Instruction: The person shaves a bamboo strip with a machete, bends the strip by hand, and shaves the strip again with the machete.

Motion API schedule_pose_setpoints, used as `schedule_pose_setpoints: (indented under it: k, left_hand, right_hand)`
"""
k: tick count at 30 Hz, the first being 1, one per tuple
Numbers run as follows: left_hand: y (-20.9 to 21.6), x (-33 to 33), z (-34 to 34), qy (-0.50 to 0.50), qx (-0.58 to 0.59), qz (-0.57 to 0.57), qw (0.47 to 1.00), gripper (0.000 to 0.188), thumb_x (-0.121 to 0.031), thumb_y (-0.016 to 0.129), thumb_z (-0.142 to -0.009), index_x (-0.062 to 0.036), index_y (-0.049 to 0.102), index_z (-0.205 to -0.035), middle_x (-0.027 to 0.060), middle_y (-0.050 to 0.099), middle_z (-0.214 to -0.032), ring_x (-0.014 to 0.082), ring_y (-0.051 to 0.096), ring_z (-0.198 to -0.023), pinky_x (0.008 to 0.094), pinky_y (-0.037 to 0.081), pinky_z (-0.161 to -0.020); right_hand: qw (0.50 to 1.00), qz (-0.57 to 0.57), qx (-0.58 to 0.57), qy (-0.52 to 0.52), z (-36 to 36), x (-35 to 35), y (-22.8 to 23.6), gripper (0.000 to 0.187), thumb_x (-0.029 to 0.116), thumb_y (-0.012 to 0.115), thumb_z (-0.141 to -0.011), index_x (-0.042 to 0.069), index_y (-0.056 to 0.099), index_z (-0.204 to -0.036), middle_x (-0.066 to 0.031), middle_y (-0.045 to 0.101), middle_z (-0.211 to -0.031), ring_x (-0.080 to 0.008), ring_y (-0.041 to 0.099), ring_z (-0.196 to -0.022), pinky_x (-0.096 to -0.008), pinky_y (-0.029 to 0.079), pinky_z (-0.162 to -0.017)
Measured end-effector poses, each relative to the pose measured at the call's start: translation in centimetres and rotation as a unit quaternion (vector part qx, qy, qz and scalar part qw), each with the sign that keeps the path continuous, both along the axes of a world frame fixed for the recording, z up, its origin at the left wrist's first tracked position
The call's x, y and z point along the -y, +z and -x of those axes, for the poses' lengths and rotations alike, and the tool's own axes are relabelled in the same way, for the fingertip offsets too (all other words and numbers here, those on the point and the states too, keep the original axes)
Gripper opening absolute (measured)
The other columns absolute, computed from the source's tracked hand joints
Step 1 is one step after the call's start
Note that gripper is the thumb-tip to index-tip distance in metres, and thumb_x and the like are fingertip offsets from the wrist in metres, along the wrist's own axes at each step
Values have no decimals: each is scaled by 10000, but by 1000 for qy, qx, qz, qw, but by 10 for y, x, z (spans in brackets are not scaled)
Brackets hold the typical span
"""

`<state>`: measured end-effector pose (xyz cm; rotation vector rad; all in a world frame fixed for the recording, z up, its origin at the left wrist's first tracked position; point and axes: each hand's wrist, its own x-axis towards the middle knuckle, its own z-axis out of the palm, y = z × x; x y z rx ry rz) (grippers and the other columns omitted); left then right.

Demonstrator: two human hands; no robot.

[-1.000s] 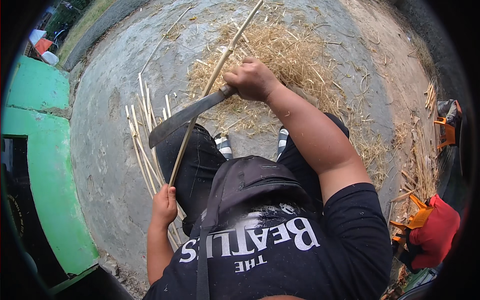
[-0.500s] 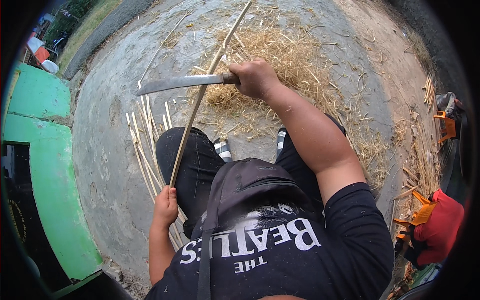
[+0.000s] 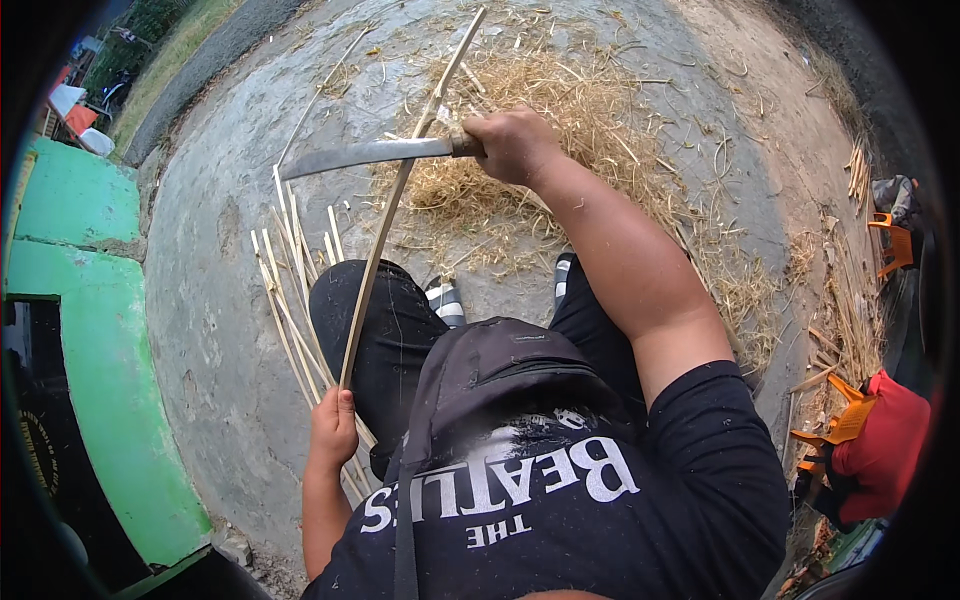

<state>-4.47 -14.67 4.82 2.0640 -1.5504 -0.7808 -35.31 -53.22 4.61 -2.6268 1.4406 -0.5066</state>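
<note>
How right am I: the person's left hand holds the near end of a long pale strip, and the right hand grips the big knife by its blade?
Not quite: the head view shows the right hand gripping the big knife by its brown handle, not its blade. The left hand does hold the long pale strip's near end.

The right hand (image 3: pixel 515 145) is clenched at the far end of an outstretched right forearm (image 3: pixel 625 240) slanting leftward; the left hand (image 3: pixel 332 428), near and left, curls closed (its thumb pointing far).
</note>
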Motion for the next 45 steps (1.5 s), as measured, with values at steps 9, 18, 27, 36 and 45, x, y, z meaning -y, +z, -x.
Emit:
schedule_pose_setpoints:
  k: [9,18,27,36,45]
  left_hand:
    - [26,-24,-6,5,6,-56,998,456,-363,465,-1103,4,519,-838,119,502,-630,188,489,-587,386,401,-554]
    - [-5,-42,-28,12,-60,-56,997,486,-400,453,-1108,-21,481,-806,21,460,-639,123,419,-615,340,363,-553]
    - [-9,-35,-25,-12,-36,-16,999,471,-398,428,-1117,-26,485,-833,7,432,-638,113,404,-616,326,351,-556]
    - [-5,-34,-14,-48,4,29,998,480,-426,420,-1116,-34,496,-849,-4,441,-682,105,418,-650,303,344,-579]
    - [-14,-38,-20,-6,-62,-4,998,444,-410,428,-1117,-37,527,-899,-17,456,-707,89,435,-660,288,357,-586]
  right_hand:
    - [985,-99,-11,-144,38,25,1,126,174,598,-946,169,692,-1031,-73,739,-975,-227,736,-927,-408,569,-846]
    - [970,-184,23,-155,35,4,30,208,215,609,-929,189,707,-1110,-74,735,-1083,-254,722,-1033,-411,576,-907]
    - [972,-165,60,-159,48,-5,30,179,223,624,-906,181,704,-1060,-86,733,-1051,-276,720,-1017,-443,577,-886]
    - [970,-168,95,-151,46,-10,39,217,222,634,-893,178,705,-1094,-86,734,-1095,-280,715,-1056,-437,574,-918]
    - [973,-155,94,-140,44,-4,33,227,262,653,-908,188,709,-1116,-87,728,-1111,-280,713,-1064,-431,580,-911]
